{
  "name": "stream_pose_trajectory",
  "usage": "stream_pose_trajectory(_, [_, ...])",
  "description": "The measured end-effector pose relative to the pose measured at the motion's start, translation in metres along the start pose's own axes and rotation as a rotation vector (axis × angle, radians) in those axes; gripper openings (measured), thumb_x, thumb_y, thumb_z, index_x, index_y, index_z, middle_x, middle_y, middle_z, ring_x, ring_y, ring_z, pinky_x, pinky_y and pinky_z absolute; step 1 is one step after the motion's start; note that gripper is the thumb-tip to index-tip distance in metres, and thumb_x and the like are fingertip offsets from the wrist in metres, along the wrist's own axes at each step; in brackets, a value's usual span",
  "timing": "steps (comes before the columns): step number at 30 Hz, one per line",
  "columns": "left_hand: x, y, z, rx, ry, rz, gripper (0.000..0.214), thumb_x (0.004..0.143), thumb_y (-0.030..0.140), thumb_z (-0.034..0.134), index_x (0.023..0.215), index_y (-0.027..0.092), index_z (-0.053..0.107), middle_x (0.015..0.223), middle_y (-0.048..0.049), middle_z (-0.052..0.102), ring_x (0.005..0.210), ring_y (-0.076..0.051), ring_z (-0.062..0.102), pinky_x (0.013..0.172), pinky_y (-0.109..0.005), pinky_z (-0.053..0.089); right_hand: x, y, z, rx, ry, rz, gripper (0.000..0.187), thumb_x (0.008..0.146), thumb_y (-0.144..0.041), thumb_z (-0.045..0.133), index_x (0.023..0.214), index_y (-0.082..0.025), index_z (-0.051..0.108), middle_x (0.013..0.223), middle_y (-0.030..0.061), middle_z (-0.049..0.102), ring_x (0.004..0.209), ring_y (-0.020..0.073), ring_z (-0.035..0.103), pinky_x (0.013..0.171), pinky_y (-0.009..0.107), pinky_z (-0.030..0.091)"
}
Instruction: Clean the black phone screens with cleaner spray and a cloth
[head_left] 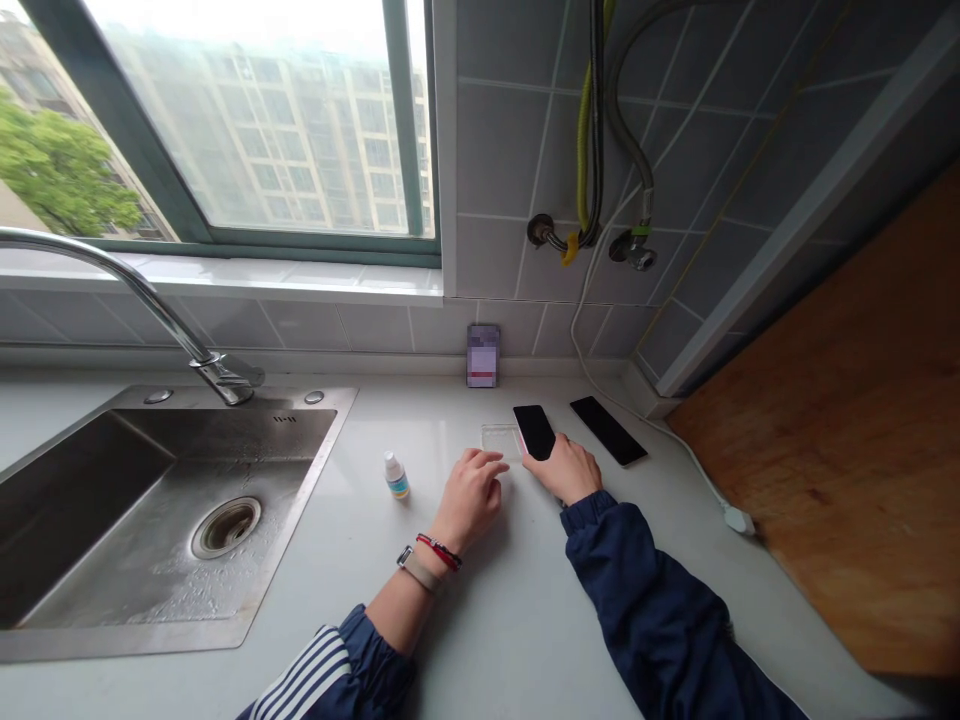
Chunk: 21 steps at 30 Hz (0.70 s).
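Note:
My right hand [568, 470] grips a black-screened smartphone [535, 430] by its lower edge, with the phone slightly raised or tilted at the counter. To the left of that phone lies a clear, thin rectangular piece [496, 438], which looks like a transparent phone case and is partly covered by the phone. Just in front of the clear piece is my left hand [472, 492], its fingers loosely bent and apart, holding nothing. A small white-capped bottle [396, 476] with a blue and yellow label stands left of my left hand.
Another flat black slab [608, 431], perhaps a phone, lies to the right. A lit phone [483, 356] leans against the back wall. A steel sink [255, 610] with a faucet [169, 315] occupies the left. A white cable [675, 440] runs to a plug [739, 520] near the wooden panel [847, 450].

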<state>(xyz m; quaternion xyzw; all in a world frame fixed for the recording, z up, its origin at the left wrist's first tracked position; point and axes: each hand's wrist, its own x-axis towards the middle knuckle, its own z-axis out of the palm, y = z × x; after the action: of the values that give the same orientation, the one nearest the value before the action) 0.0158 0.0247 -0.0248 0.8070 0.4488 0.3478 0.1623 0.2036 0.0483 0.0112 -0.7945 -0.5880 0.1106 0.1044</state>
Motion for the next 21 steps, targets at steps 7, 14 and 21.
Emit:
stream_pose_trajectory(7, [-0.015,0.006,-0.010,-0.206,0.045,0.108,0.050,0.072,-0.011,0.045,0.100,0.020,0.073,0.103,-0.0044,0.076,0.094,-0.022,0.058,0.085,-0.038,0.054,0.002,0.001,0.004,-0.008,0.018,-0.029,0.066,0.080,-0.068,0.063,0.116,-0.012,0.066,0.106,0.0210,0.073,0.099,0.0371,0.071,0.081,0.040,0.051])
stream_pose_trajectory(14, [-0.029,0.004,-0.024,-0.335,0.108,0.055,0.047,0.073,-0.010,0.041,0.091,0.020,0.072,0.090,-0.0035,0.074,0.088,-0.020,0.060,0.079,-0.035,0.050,-0.004,0.021,0.004,0.076,0.086,-0.061,0.078,0.086,-0.072,0.055,0.140,-0.016,0.055,0.122,0.0191,0.066,0.105,0.0339,0.068,0.086,0.040,0.051])
stream_pose_trajectory(21, [-0.024,-0.005,-0.029,-0.413,0.213,-0.121,0.042,0.071,-0.003,0.038,0.077,0.021,0.072,0.077,-0.0022,0.069,0.073,-0.017,0.057,0.071,-0.031,0.046,0.017,0.085,-0.021,0.153,0.265,0.012,0.047,0.094,-0.055,0.051,0.115,-0.018,0.068,0.102,0.0103,0.071,0.099,0.0258,0.067,0.092,0.035,0.050])
